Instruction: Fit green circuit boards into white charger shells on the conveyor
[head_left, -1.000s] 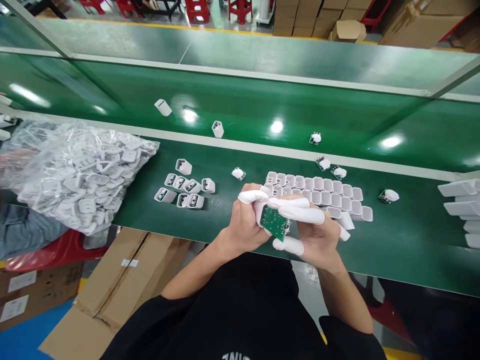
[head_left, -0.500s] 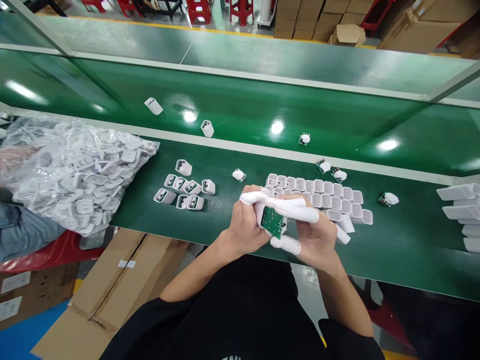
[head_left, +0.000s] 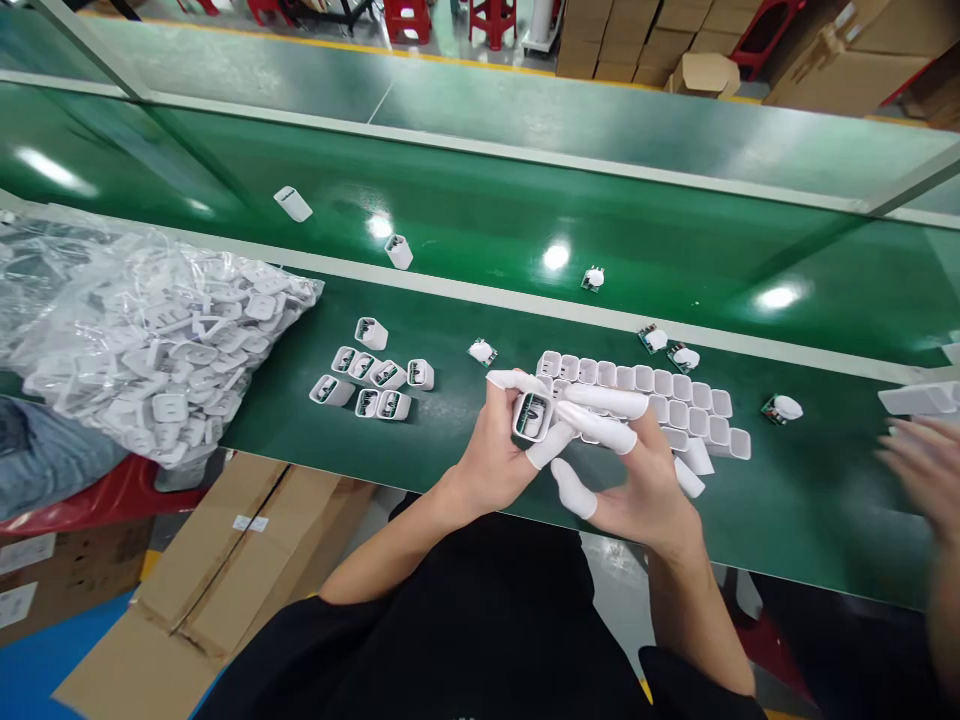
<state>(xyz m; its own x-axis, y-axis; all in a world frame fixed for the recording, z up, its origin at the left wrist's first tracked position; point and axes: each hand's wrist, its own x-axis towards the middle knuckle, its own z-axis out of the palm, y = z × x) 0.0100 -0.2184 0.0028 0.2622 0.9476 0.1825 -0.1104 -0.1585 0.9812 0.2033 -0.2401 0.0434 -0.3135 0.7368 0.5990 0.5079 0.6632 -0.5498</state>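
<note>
My left hand, white finger covers on its fingers, grips a white plastic housing with its open end facing me. Inside the housing a circuit board shows, sunk down between the walls. Beside it is my right hand, also in finger covers, with the thumb apart and the fingers stretched out towards the housing's right side. Whether those fingertips touch the housing I cannot tell. Behind my hands stand rows of open white housings; a loose circuit board lies left of these.
Several housings with boards inside lie left on the green table. A clear bag of white plastic parts fills the far left. Beyond, a green conveyor belt carries a few pieces. Another person's blurred hand is at the right edge.
The circuit board has gone from sticking out of the housing to sitting inside it. My right thumb has come away. Belt pieces shifted left. Another person's hand has appeared at the right.
</note>
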